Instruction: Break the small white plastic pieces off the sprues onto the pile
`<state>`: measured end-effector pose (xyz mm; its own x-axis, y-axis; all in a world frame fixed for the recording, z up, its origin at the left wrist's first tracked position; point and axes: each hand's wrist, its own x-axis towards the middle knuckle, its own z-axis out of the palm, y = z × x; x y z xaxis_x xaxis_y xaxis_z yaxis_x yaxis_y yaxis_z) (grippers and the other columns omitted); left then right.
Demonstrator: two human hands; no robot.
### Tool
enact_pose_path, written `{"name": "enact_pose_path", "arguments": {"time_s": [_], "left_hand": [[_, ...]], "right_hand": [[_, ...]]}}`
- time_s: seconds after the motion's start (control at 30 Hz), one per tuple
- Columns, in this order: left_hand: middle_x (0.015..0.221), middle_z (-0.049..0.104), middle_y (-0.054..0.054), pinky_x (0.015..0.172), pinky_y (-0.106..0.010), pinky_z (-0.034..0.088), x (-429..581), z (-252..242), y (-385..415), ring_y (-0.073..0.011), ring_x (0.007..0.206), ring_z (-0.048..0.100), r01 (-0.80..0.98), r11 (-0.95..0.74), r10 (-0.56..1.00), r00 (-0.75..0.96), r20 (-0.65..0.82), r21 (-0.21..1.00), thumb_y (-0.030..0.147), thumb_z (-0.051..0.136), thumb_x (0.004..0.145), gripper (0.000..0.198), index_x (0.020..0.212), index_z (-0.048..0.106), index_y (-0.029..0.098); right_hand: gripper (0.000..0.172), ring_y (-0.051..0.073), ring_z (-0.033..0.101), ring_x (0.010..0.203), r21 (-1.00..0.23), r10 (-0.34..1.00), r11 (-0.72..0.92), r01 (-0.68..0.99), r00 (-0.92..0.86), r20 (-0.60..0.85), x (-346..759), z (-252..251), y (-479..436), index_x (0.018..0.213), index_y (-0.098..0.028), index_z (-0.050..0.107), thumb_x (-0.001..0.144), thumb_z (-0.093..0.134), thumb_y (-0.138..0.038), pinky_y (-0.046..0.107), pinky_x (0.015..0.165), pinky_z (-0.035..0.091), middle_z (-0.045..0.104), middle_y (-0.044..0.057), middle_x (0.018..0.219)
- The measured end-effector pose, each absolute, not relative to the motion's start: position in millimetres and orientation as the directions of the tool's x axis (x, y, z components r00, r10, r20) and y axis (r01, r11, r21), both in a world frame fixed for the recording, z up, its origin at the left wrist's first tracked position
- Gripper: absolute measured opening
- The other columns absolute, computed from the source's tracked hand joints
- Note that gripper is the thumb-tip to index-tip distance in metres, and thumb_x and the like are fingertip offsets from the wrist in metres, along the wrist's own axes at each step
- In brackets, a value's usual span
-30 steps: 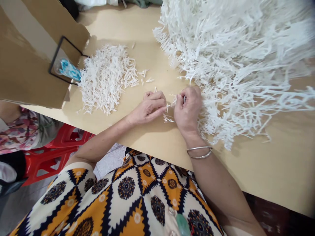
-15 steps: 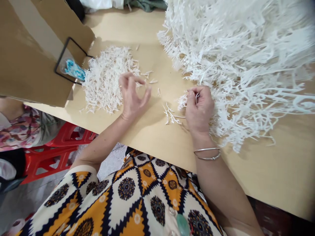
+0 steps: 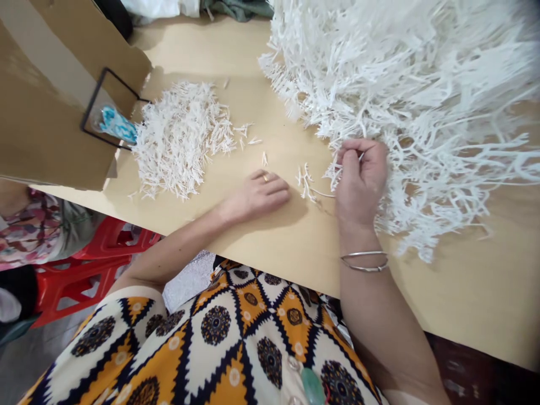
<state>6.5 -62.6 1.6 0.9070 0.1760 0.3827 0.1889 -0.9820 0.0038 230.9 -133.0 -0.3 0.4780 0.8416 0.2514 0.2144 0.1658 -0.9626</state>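
Note:
My right hand [image 3: 360, 183] pinches a white branched plastic strip [image 3: 314, 188] at the near edge of a huge tangled heap of white plastic strips [image 3: 413, 95]. The strip's comb-like end lies on the wooden table [image 3: 270, 236] between my hands. My left hand [image 3: 261, 194] rests on the table with fingers curled together, close to the strip's end and not touching it; nothing shows in it. A smaller pile of short white plastic pieces [image 3: 179, 138] lies to the left.
A brown cardboard box [image 3: 50, 112] stands at the table's left, with a black wire frame [image 3: 107, 107] holding something blue and white. A red plastic stool [image 3: 97, 259] and another person's patterned clothing [image 3: 29, 230] are below left. A few loose pieces [image 3: 251, 135] lie scattered.
My left hand went out to the small pile with fingers spread, then came back beside the right hand with fingers curled. My right hand shifted slightly right, keeping hold of a strip.

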Motion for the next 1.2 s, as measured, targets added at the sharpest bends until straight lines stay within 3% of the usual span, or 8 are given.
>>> {"name": "enact_pose_path", "arguments": {"time_s": [0.17,0.23,0.4,0.57,0.83,1.0,1.1,1.2], "left_hand": [[0.120,0.072,-0.007,0.112,-0.055,0.033,-8,10,-42,-0.0282,0.121,0.058,0.826,-0.547,0.782,0.448,0.433,0.135,0.027,0.051,0.105,0.018,0.105,0.068,0.027],[0.127,0.070,-0.008,0.113,-0.056,0.033,-8,15,-44,-0.0293,0.125,0.057,0.831,-0.530,0.793,0.416,0.444,0.168,0.031,0.054,0.104,0.016,0.109,0.068,0.027],[0.138,0.069,-0.004,0.119,-0.050,0.031,4,15,-53,-0.0214,0.128,0.060,0.629,-0.762,0.644,0.712,0.281,0.153,0.030,0.037,0.111,0.032,0.131,0.062,0.029],[0.140,0.068,-0.005,0.116,-0.056,0.027,-2,14,-41,-0.0276,0.134,0.055,0.855,-0.487,0.849,0.415,0.326,0.180,0.031,0.047,0.106,0.027,0.128,0.063,0.029],[0.115,0.077,-0.004,0.112,-0.046,0.026,9,17,-62,-0.0194,0.103,0.071,0.470,-0.722,0.681,0.612,0.401,0.508,0.069,0.056,0.098,0.059,0.136,0.055,0.024],[0.103,0.078,-0.001,0.109,-0.040,0.036,12,9,-58,-0.0127,0.090,0.072,0.371,-0.653,0.718,0.579,0.386,0.660,0.056,0.065,0.099,0.041,0.124,0.063,0.023],[0.102,0.077,-0.003,0.089,-0.030,0.049,9,9,-52,-0.0104,0.086,0.070,0.256,-0.512,0.779,0.540,0.318,0.820,0.056,0.065,0.099,0.037,0.111,0.067,0.021],[0.087,0.071,0.000,0.066,-0.021,0.048,8,7,-48,-0.0072,0.073,0.064,0.119,-0.342,0.832,0.500,0.242,0.932,0.057,0.068,0.096,0.039,0.107,0.066,0.020]], "right_hand": [[0.022,0.018,0.067,0.102,-0.972,0.865,0.202,0.120,0.443,0.235,219,0,-137,0.111,-0.030,0.053,0.091,0.059,-0.025,0.043,0.096,0.059,0.064,0.001,0.119],[0.025,0.016,0.068,0.099,-0.970,0.871,0.235,0.062,0.429,0.239,215,-1,-137,0.110,-0.029,0.052,0.088,0.057,-0.020,0.042,0.098,0.057,0.065,0.001,0.120],[0.034,0.014,0.074,0.093,-0.961,0.893,0.254,-0.111,0.409,0.189,211,-4,-136,0.114,-0.028,0.047,0.084,0.056,-0.014,0.036,0.090,0.057,0.068,0.001,0.121],[0.030,0.017,0.076,0.102,-0.971,0.902,0.227,-0.072,0.391,0.182,218,-6,-136,0.115,-0.034,0.046,0.091,0.060,-0.022,0.043,0.096,0.060,0.072,-0.001,0.120],[0.038,0.022,0.076,0.110,-0.966,0.941,0.241,0.089,0.222,0.255,214,-4,-141,0.121,-0.032,0.042,0.091,0.066,-0.030,0.052,0.104,0.061,0.069,0.006,0.132],[0.043,0.023,0.075,0.111,-0.943,0.940,0.279,0.183,0.148,0.307,205,-6,-141,0.126,-0.036,0.043,0.091,0.066,-0.028,0.050,0.097,0.064,0.066,0.006,0.136],[0.037,0.023,0.075,0.108,-0.942,0.942,0.264,0.208,0.152,0.298,203,-5,-141,0.125,-0.036,0.046,0.093,0.063,-0.027,0.050,0.094,0.064,0.066,0.006,0.134],[0.027,0.021,0.076,0.100,-0.946,0.935,0.246,0.211,0.205,0.289,203,-4,-141,0.120,-0.033,0.049,0.096,0.060,-0.026,0.049,0.095,0.064,0.068,0.006,0.128]]}}
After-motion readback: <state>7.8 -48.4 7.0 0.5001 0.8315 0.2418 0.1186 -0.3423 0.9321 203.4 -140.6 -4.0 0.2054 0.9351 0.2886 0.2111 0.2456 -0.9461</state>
